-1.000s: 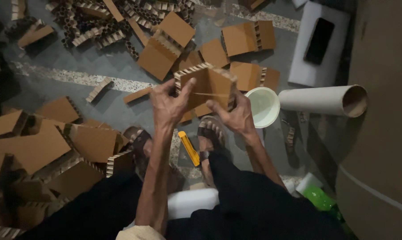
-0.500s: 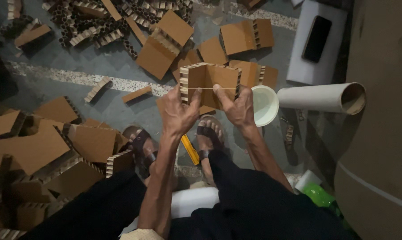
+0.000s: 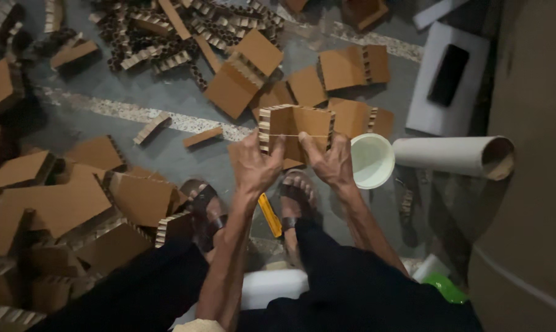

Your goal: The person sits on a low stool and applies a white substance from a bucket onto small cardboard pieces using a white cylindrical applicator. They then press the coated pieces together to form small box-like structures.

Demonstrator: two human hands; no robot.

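1. Head view, looking straight down: a folded brown honeycomb-cardboard piece (image 3: 296,126) is held up in front of the knees, above the sandalled feet and clear of the grey floor (image 3: 167,154).
2. It's pinched at both lower corners, so the flat face is kept turned up toward the camera. The left hand (image 3: 253,166) is closed on the left edge with the thumb laid across the front; the right hand (image 3: 332,161) is clamped on the right edge the same way.
3. A yellow utility knife (image 3: 270,215) is left on the floor between the feet, probably parked within easy reach.
4. A pale green round plastic tub (image 3: 371,161) is set just right of the right hand, next to a white cardboard tube (image 3: 453,157) lying on its side.
5. Cut brown cardboard panels (image 3: 56,203) and strips are scattered all around, piled thickest on the left.
6. A white rectangular board (image 3: 447,86) with a flat black phone-like slab on it sits top right; no labels can be made out anywhere.
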